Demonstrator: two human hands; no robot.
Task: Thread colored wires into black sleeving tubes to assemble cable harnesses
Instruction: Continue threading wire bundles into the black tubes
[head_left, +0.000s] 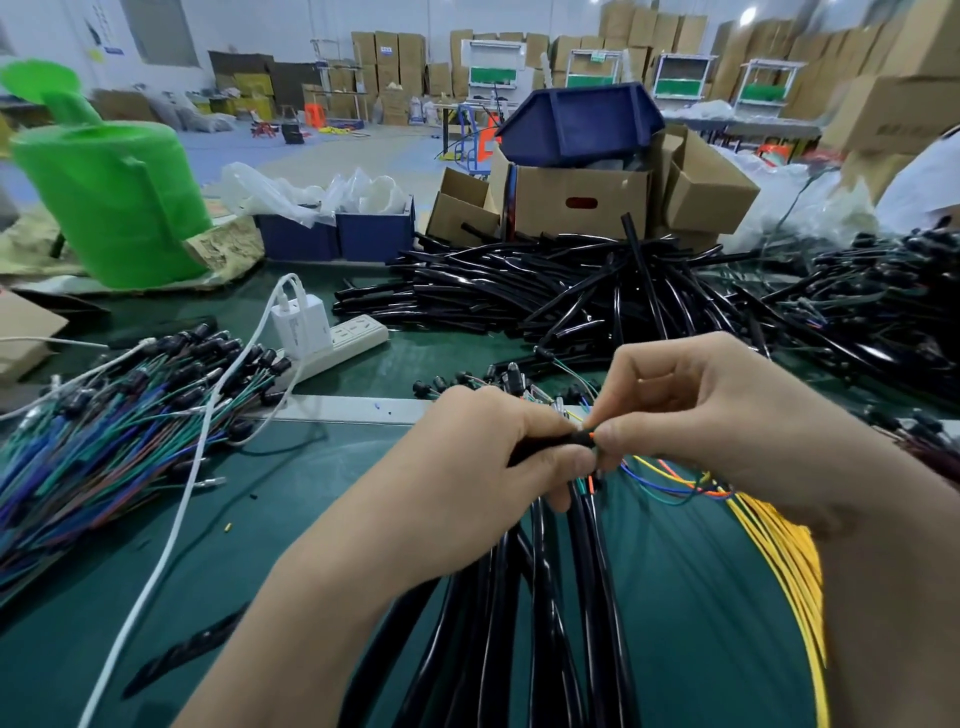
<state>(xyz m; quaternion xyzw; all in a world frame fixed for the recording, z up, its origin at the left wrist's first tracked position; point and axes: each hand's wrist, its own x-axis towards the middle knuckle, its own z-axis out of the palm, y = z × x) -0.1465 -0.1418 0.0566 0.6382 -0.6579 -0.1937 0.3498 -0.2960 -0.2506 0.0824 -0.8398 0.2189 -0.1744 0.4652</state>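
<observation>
While the left hand (483, 457) grips a black tube (550, 442), the right hand (727, 415) pinches colored wires (719, 491) at its three-o'clock end, over the green tabletop (260, 519).

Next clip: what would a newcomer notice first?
At centre, the left hand grips a black sleeving tube while the right hand pinches colored wires at its mouth. Behind lies a heap of black tubes; a bright green watering can stands far left.
</observation>
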